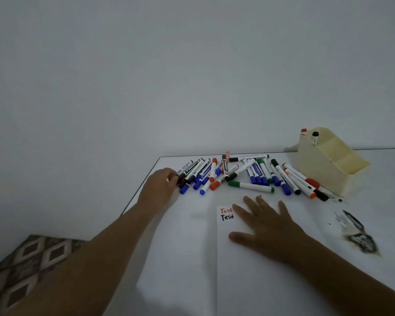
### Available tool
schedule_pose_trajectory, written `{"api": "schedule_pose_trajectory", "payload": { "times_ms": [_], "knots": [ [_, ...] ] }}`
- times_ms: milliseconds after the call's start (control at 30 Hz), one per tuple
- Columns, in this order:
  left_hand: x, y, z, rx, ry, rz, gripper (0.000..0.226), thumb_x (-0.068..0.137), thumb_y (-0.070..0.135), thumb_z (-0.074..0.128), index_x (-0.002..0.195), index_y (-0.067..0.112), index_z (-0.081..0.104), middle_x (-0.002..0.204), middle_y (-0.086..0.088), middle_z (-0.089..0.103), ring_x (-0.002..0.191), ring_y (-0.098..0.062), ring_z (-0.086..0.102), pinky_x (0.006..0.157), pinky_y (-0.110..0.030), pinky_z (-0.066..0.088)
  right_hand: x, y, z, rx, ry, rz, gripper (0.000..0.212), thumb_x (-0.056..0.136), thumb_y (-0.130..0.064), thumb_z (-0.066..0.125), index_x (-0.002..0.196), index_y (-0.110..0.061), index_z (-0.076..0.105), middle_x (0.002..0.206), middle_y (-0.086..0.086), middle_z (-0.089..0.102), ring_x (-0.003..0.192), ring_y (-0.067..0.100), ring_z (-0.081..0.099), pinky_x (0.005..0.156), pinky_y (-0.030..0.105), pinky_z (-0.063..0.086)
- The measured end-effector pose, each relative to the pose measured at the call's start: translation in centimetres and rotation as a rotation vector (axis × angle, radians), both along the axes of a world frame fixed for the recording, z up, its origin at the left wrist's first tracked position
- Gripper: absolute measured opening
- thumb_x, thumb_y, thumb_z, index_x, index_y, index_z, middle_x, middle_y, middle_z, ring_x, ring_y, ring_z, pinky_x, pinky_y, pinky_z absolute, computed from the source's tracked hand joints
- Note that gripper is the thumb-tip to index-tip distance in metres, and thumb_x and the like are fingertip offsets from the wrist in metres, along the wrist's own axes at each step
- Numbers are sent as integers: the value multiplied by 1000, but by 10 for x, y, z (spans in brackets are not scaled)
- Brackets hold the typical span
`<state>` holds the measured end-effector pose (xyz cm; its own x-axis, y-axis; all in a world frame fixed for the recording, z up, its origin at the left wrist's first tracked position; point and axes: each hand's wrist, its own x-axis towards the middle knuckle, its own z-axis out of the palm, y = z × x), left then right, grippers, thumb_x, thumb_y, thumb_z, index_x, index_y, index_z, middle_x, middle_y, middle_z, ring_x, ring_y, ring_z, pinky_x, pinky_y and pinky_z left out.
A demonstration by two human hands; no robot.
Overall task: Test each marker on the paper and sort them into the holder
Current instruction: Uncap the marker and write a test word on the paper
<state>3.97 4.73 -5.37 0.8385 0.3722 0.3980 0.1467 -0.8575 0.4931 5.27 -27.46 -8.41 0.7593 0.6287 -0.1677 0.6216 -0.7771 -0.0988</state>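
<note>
Several markers (249,174) with black, blue, red and green caps lie in a loose row along the far edge of the white table. My left hand (161,183) reaches to the left end of that row, and its fingertips pinch a black-capped marker (184,173). My right hand (267,223) lies flat with spread fingers on the white paper (260,281), which bears the word "Test" in red and in black near its top left corner. The cream stepped holder (328,160) stands at the far right, with a red-capped and a black-capped marker upright in its tallest back compartment.
A dark smudged ink stain (358,236) marks the table right of the paper. The table's left edge (139,188) runs diagonally past my left hand, with a patterned fabric (21,270) below it at lower left. A plain wall stands behind.
</note>
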Motion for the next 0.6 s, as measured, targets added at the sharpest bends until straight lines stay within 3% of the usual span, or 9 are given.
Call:
{"api": "schedule_pose_trajectory", "payload": {
  "times_ms": [200, 300, 400, 600],
  "knots": [
    [43, 51, 4, 49, 219, 142, 25, 93, 33, 55, 110, 21, 68, 112, 2, 66, 102, -18, 59, 88, -31, 48, 2, 1, -4, 11, -12, 6, 95, 73, -98, 6, 153, -50, -17, 166, -11, -22, 154, 18, -17, 120, 61, -10],
    [54, 47, 3, -63, 276, 131, 24, 88, 40, 60, 98, 22, 69, 97, 8, 66, 90, -16, 63, 82, -32, 52, 2, 0, -4, 21, -15, 11, 94, 74, -97, 5, 153, -50, -17, 165, -11, -23, 153, 17, -18, 120, 61, -10],
    [62, 48, 2, 4, 357, 120, 34, 84, 48, 58, 81, 18, 74, 81, 3, 70, 83, -17, 66, 78, -35, 54, 1, 0, -2, 16, -7, 15, 93, 75, -96, 7, 152, -51, -18, 165, -11, -23, 153, 17, -19, 120, 61, -10],
    [55, 55, 5, -13, 281, 168, 18, 87, 31, 67, 85, 18, 78, 88, 4, 70, 81, -13, 59, 67, -24, 43, 3, 0, -2, 4, -7, 13, 92, 76, -96, 7, 152, -51, -18, 165, -12, -24, 153, 17, -19, 120, 61, -10]
  ]
}}
